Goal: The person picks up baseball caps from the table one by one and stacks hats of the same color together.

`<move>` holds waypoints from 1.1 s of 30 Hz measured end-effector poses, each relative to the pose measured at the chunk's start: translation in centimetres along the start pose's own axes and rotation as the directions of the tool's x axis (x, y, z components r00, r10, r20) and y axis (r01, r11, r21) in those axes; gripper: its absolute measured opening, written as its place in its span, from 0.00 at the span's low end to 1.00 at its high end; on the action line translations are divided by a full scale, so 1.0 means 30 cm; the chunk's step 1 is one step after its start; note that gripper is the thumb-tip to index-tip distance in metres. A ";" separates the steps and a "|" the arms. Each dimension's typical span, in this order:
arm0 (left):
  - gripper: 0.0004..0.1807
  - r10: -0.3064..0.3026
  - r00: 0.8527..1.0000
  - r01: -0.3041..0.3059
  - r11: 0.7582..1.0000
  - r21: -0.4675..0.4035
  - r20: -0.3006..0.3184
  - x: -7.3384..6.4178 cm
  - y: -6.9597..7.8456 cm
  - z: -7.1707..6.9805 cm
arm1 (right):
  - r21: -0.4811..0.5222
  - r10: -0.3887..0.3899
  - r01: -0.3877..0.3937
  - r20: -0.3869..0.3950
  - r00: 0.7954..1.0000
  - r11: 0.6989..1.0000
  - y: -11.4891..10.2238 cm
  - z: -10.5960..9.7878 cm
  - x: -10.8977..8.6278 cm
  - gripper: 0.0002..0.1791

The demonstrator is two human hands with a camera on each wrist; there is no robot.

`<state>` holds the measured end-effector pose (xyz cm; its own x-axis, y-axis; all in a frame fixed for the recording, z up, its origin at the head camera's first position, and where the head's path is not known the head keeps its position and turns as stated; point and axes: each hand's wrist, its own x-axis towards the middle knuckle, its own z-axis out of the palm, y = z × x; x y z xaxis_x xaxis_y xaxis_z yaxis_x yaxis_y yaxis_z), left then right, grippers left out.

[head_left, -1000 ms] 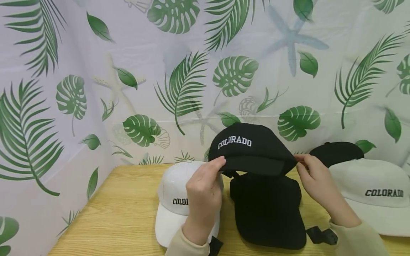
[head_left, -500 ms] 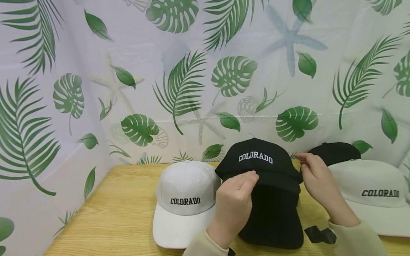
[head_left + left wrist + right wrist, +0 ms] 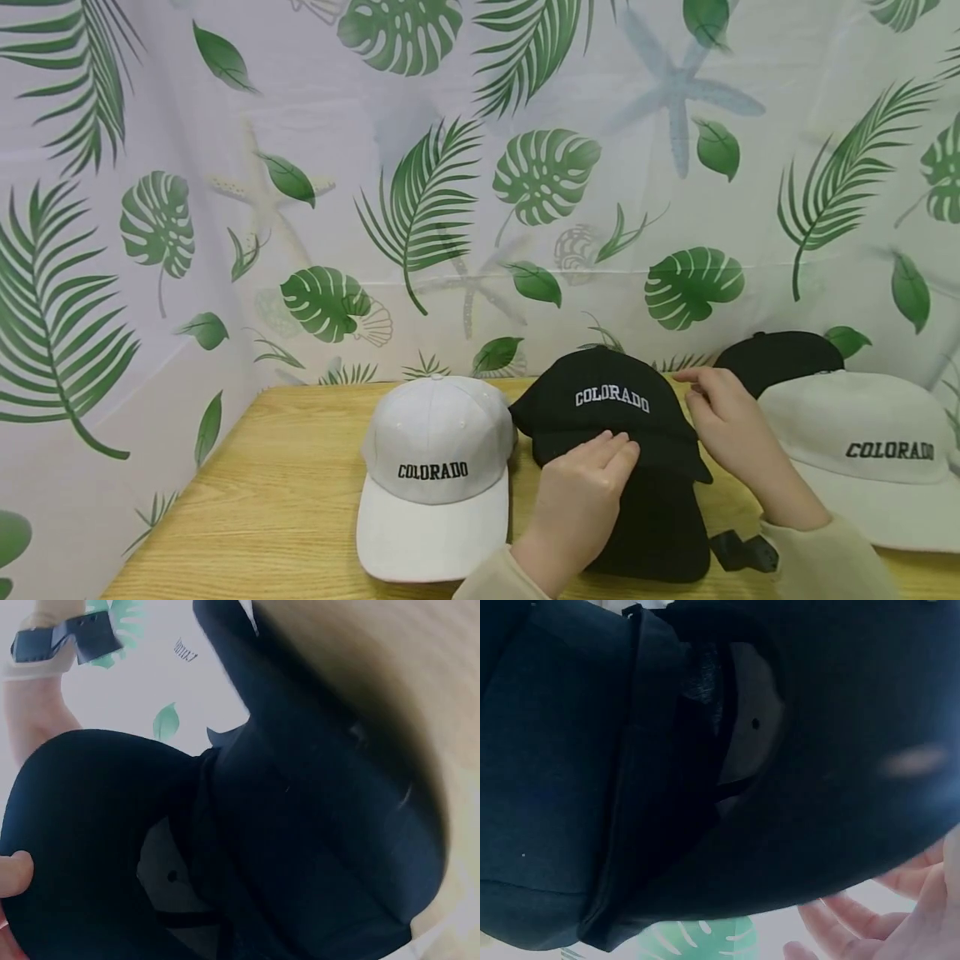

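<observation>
A black baseball cap lettered COLORADO in white sits over a second black cap, whose brim juts out in front. My left hand pinches the front of the upper cap's brim; a fingertip shows at the brim's edge in the left wrist view, where the cap's dark underside fills the middle. Beside the upper cap's right side, my right hand has its fingers loosely extended, also visible at the cap's edge in the right wrist view. Whether they touch the cap, I cannot tell.
To the left stands a white COLORADO cap. A cream COLORADO cap is at the right, with another black cap behind it. All are on a wooden table before a leaf-patterned cloth.
The lettered black cap has come down, slightly rightward, onto the second black cap. My left hand has moved down and right with its brim; my right hand has let go of its side.
</observation>
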<state>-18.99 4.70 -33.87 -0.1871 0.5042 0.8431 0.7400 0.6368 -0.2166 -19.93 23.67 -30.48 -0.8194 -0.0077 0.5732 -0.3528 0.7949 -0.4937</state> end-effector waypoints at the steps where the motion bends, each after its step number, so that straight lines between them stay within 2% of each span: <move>1: 0.09 0.001 1.000 -0.001 1.000 0.006 0.020 -0.003 0.006 0.004 | -0.002 0.002 -0.002 0.009 1.000 1.000 0.001 0.002 0.000 0.14; 4: 0.08 0.005 0.997 -0.007 1.000 0.015 0.079 -0.011 0.021 0.012 | -0.010 0.015 -0.015 0.041 0.999 1.000 0.004 0.007 0.000 0.14; 7: 0.08 0.028 0.988 -0.030 0.999 0.015 0.155 -0.013 0.035 0.015 | -0.013 0.031 -0.030 0.074 0.997 0.999 0.007 0.010 0.001 0.15; 9: 0.08 0.048 0.974 -0.051 0.999 0.007 0.222 -0.015 0.044 0.014 | -0.015 0.037 -0.036 0.091 0.995 0.999 0.007 0.010 0.001 0.15; 11: 0.07 0.067 0.954 -0.069 0.998 -0.004 0.293 -0.018 0.053 0.013 | -0.017 0.041 -0.040 0.105 0.994 0.999 0.008 0.010 0.001 0.14; 13: 0.07 0.076 0.937 -0.078 0.997 -0.009 0.340 -0.021 0.059 0.012 | -0.020 0.042 -0.040 0.121 0.992 0.999 0.011 0.011 0.000 0.14; 15: 0.06 0.072 0.928 -0.076 0.997 -0.003 0.367 -0.023 0.063 0.012 | -0.029 0.040 -0.037 0.136 0.990 0.999 0.016 0.013 -0.002 0.13; 17: 0.07 0.052 0.930 -0.058 0.998 0.004 0.364 -0.025 0.062 0.011 | -0.046 0.051 -0.043 0.169 0.984 0.998 0.023 0.015 -0.002 0.14; 19: 0.06 0.025 0.939 -0.033 0.999 0.017 0.343 -0.025 0.058 0.009 | -0.084 0.068 -0.051 0.212 0.975 0.995 0.039 0.021 -0.003 0.14; 21: 0.06 -0.015 0.947 0.001 0.999 0.042 0.321 -0.026 0.055 0.005 | -0.130 0.107 -0.074 0.273 0.956 0.989 0.066 0.026 -0.002 0.17; 24: 0.09 -0.108 0.937 0.075 0.991 0.111 0.334 -0.025 0.052 -0.002 | -0.188 0.192 -0.130 0.367 0.910 0.974 0.116 0.029 -0.001 0.24; 26: 0.13 -0.191 0.910 0.133 0.975 0.176 0.368 -0.023 0.053 -0.007 | -0.164 0.258 -0.206 0.431 0.865 0.965 0.145 0.026 -0.001 0.29; 28: 0.16 -0.274 0.870 0.191 0.954 0.232 0.410 -0.020 0.050 -0.011 | -0.100 0.308 -0.297 0.479 0.822 0.950 0.162 0.023 -0.005 0.33; 29: 0.17 -0.306 0.855 0.212 0.943 0.256 0.419 -0.017 0.046 -0.013 | -0.058 0.321 -0.339 0.500 0.804 0.939 0.167 0.021 -0.006 0.34; 31: 0.18 -0.347 0.842 0.250 0.930 0.271 0.414 -0.011 0.032 -0.017 | 0.030 0.339 -0.419 0.535 0.774 0.908 0.167 0.016 -0.007 0.36; 33: 0.17 -0.368 0.845 0.287 0.924 0.252 0.388 -0.002 0.012 -0.027 | 0.099 0.330 -0.448 0.541 0.773 0.888 0.155 0.009 -0.006 0.36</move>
<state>-18.19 4.43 -33.60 -0.6810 0.4180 0.6013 0.4673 0.8802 -0.0826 -21.55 27.22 -33.05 -0.9947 -0.0718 -0.0736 0.0093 0.6498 -0.7600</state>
